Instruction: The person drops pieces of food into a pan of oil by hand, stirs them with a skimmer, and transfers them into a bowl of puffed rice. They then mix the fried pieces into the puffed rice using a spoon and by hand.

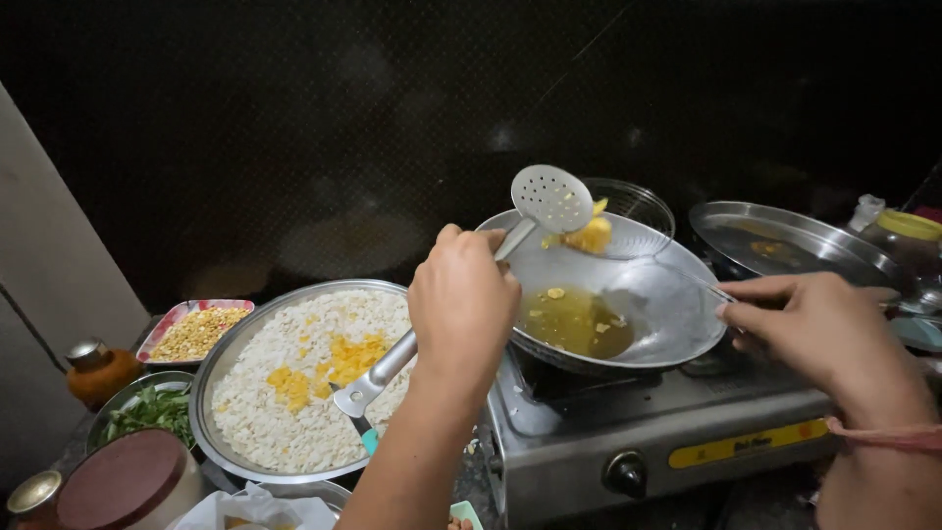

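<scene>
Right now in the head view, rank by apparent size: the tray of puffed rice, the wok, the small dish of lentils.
1. Tray of puffed rice
2. Wok, nearly as big, so the top two are unsure
3. Small dish of lentils

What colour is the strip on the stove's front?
Yellow; the strip shows on the stove in the head view.

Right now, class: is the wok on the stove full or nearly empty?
Nearly empty: the wok holds only a shallow oil pool with few bits.

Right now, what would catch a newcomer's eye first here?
The left hand lifts a perforated ladle above a steel wok of yellow oil on the stove, centre. At left, a wide steel pan holds white puffed flakes with yellow bits. The right hand steadies the wok.
</scene>
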